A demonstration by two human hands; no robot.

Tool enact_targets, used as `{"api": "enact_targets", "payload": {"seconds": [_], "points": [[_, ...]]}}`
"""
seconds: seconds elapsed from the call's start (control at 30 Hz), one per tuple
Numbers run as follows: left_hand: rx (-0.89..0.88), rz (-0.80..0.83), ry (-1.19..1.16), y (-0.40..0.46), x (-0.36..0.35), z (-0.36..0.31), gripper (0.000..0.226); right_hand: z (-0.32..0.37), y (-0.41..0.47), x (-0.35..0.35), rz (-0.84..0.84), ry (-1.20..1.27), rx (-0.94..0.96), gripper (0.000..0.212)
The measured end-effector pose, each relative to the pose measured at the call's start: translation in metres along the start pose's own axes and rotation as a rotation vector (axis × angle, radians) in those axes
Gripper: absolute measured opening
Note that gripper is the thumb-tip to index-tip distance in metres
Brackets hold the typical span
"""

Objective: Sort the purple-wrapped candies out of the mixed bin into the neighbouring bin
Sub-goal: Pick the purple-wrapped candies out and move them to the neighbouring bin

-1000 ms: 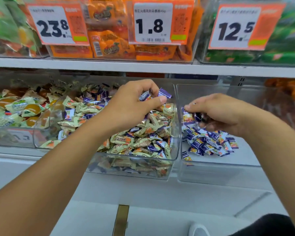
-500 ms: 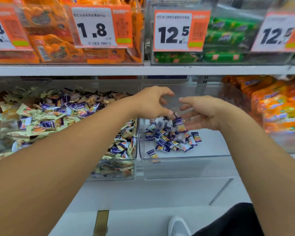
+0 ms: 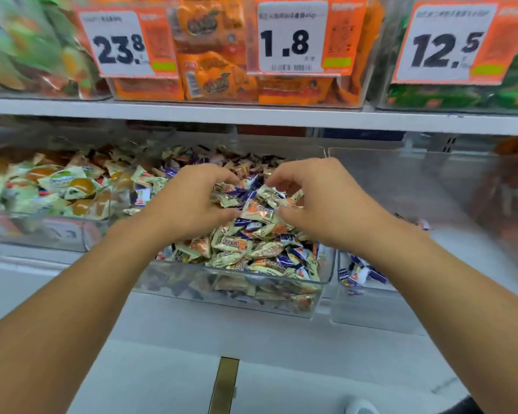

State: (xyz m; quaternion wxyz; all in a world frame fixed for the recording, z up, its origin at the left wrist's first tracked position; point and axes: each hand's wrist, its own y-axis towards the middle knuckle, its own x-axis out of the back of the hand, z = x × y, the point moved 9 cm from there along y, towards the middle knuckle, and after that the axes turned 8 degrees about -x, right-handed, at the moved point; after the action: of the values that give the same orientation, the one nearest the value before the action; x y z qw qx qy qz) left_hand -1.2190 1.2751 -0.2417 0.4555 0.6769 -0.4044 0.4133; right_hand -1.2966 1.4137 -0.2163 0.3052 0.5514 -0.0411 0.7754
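A clear mixed bin sits at centre, heaped with cream and purple wrappers. The neighbouring bin, at three o'clock, holds the purple-wrapped candies already sorted. Both hands hover over the heap to rake out more: left hand and right hand have curled fingers; whether either grips a candy I cannot tell.
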Motion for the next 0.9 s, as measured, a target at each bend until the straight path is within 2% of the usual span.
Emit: {"api": "enact_targets", "payload": {"seconds": [0.07,0.17,0.3,0.4,0.5,0.57,0.6,0.63,0.7,0.77,0.83,0.9], "points": [[0.018,0.024,-0.001,-0.005,-0.003,0.01,0.061,0.0,0.016,-0.015,0.028,-0.097,-0.04,0.034],[-0.004,0.002,0.029,-0.006,-0.004,0.015,0.06,0.001,0.032,-0.032,0.056,-0.175,-0.071,0.024],[-0.025,-0.009,0.053,-0.002,-0.004,0.022,0.039,0.01,0.039,-0.06,0.167,-0.25,-0.065,0.03],[-0.043,0.024,0.095,0.001,-0.003,0.026,0.027,0.014,0.039,-0.051,0.242,-0.245,-0.034,0.042],[-0.076,0.079,0.106,0.002,-0.006,0.022,0.026,0.006,0.028,-0.049,0.431,-0.44,-0.085,0.033],[-0.073,0.095,0.07,0.003,-0.01,0.021,0.026,0.001,0.019,-0.05,0.525,-0.433,-0.141,0.017],[-0.064,0.094,0.056,0.003,-0.011,0.021,0.024,0.002,0.018,-0.049,0.536,-0.379,-0.157,0.017],[-0.055,0.086,0.048,0.004,-0.011,0.021,0.022,0.005,0.021,-0.046,0.508,-0.305,-0.16,0.021],[-0.03,0.046,0.019,0.006,-0.007,0.022,0.023,0.014,0.035,-0.034,0.308,-0.21,-0.116,0.03],[0.0,-0.011,-0.008,0.008,-0.002,0.025,0.024,0.023,0.046,-0.035,0.132,-0.285,-0.034,0.058],[0.017,-0.072,0.014,0.01,0.003,0.028,0.021,0.024,0.051,-0.057,0.124,-0.389,0.013,0.079],[0.035,-0.094,0.022,0.012,0.003,0.031,0.029,0.017,0.057,-0.073,0.17,-0.395,0.0,0.082]]}}
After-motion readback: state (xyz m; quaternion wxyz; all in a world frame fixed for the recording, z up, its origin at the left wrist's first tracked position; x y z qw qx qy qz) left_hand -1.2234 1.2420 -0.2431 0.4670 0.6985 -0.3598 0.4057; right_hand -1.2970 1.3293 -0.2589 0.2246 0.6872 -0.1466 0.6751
